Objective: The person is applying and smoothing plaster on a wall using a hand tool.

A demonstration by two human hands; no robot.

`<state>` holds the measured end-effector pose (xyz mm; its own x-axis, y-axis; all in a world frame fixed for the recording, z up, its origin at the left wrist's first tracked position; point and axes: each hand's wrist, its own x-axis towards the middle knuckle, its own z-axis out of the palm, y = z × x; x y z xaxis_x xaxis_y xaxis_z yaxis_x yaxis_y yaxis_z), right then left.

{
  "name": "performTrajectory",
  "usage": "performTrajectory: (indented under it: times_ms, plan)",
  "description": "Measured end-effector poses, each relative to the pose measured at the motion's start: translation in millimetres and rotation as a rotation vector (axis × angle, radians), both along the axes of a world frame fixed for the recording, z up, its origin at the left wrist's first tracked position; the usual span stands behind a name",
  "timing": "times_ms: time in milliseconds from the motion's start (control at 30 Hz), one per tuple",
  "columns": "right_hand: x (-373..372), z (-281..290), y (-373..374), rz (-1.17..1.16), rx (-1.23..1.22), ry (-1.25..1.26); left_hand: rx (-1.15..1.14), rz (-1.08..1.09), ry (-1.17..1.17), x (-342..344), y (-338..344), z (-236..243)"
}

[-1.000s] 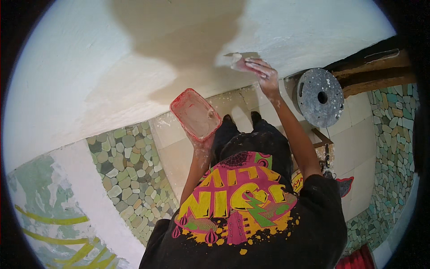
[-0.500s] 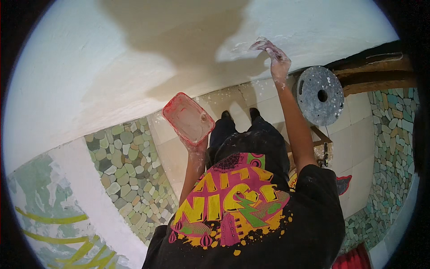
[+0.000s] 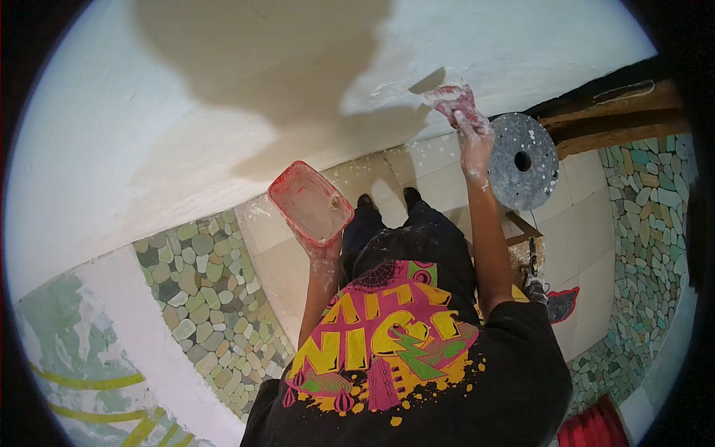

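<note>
A red rectangular tub (image 3: 308, 201) of pale, creamy paste rests tilted in my left hand (image 3: 322, 249) at chest level. My right hand (image 3: 474, 140) is closed on a putty knife (image 3: 450, 97) with a red, paste-smeared end, held up close to the white wall (image 3: 246, 67). The knife's blade is hard to tell apart from its shadow. Pale smears mark the wall beside it, and both my hands and wrists are spattered white.
A round grey, spattered disc with a centre hole (image 3: 510, 179) stands right of my arm, near a brown wooden edge (image 3: 611, 118). Beige tiles (image 3: 573, 261) and pebbled strips (image 3: 197, 298) form the floor. A painted green-yellow surface (image 3: 82, 380) lies lower left; red material (image 3: 592, 432) lower right.
My right hand with the knife has risen along the wall and moved rightward, then come slightly back down. The tub in my left hand has shifted a little left.
</note>
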<state>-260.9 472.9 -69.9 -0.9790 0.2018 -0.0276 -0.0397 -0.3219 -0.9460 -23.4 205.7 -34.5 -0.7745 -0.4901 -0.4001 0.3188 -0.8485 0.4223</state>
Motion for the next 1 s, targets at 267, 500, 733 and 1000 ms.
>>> performTrajectory:
  times_ms: [267, 500, 733, 1000]
  plan:
    - [-49.1, 52.2, -57.9, -0.079, -0.436, 0.062, 0.000, -0.066, 0.022, -7.3, 6.7, 0.3]
    - [-55.5, 1.0, -79.0, -0.232, -0.441, -0.061, -0.002, -0.066, 0.016, -17.6, 14.8, 12.6]
    - [-39.6, -96.0, -24.3, -0.265, -0.278, -0.429, 0.001, -0.150, 0.027, -29.6, 26.0, 17.9]
    - [9.6, 1.1, 17.4, -0.178, -0.037, -0.107, -0.010, -0.095, -0.007, -15.2, 21.7, 4.3]
